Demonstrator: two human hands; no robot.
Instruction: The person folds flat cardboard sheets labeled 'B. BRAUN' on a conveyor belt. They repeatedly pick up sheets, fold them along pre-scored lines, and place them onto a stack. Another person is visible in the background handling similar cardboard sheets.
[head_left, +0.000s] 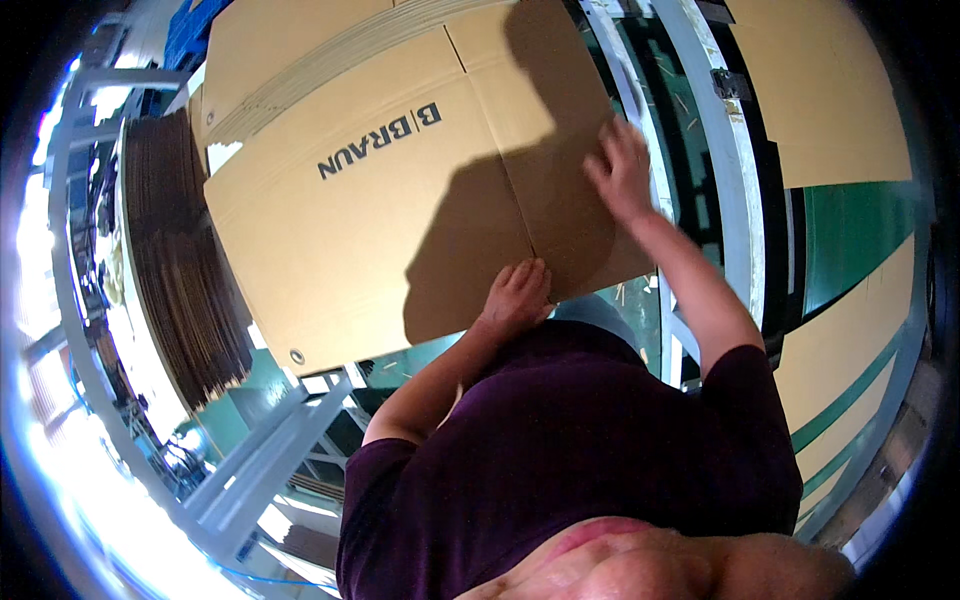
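A flattened cardboard box [350, 230] with dark print and a crease across it lies before me, its right part in shadow. At its near edge, by the crease, my left hand [516, 297] is closed on the cardboard, fingers on the top face; its thumb is hard to make out. Over the box's right edge is my right hand [622, 170], slightly blurred, with thumb and fingers apart and nothing visible between them. Whether its fingertips touch the cardboard I cannot tell.
More flattened boxes [290, 60] are layered behind this one. A tall stack of brown cardboard [185, 260] stands at the left. Pale metal rails [725, 150] run along the right, with further cardboard sheets [825, 95] beyond. A metal frame [265, 455] is at the lower left.
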